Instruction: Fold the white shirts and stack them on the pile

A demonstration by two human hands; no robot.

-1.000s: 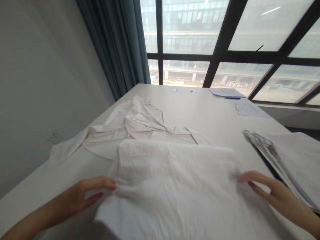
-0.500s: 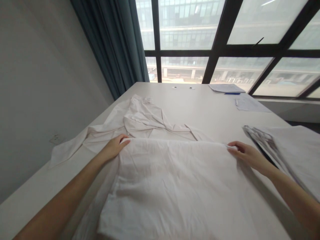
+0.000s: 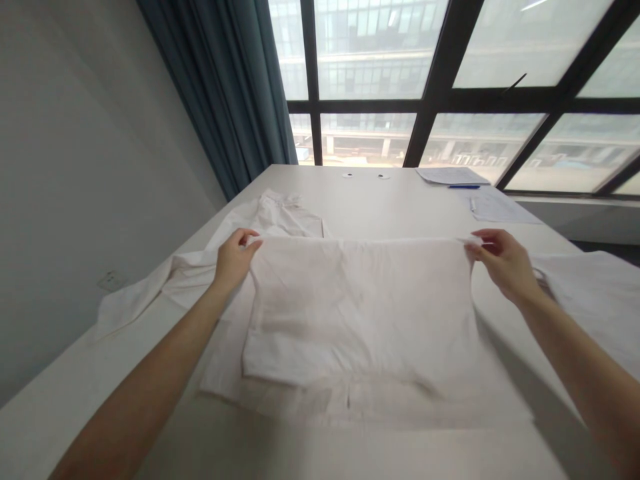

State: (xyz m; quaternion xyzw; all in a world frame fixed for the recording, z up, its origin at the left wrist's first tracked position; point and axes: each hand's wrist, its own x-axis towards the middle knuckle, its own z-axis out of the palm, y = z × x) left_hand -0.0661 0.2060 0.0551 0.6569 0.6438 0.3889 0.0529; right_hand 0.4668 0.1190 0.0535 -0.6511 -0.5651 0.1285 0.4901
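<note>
White cloth (image 3: 360, 300), thin woven fabric with soft creases, is folded into a rough rectangle near the front edge of a smooth white table (image 3: 400, 207). Its upper layer is lifted off the surface along the far fold. The left hand (image 3: 234, 257) pinches the far left corner of that layer between thumb and fingers, and the right hand (image 3: 500, 260) pinches the far right corner the same way, so the edge stretches taut between them. A lower layer of the same cloth lies flat beneath, its hem showing toward the front edge.

One crumpled white garment (image 3: 190, 267) of similar fabric lies by the left edge, with one long limp piece trailing over that edge. One flat pale fabric piece (image 3: 590, 293) rests at the right edge. Toward the far right corner lie two paper sheets (image 3: 453, 175) and one blue pen (image 3: 464, 187) between them. Two small round caps (image 3: 347, 175) sit near the far edge. A dark teal curtain (image 3: 235, 87) hangs in heavy vertical folds beyond the far left corner.
</note>
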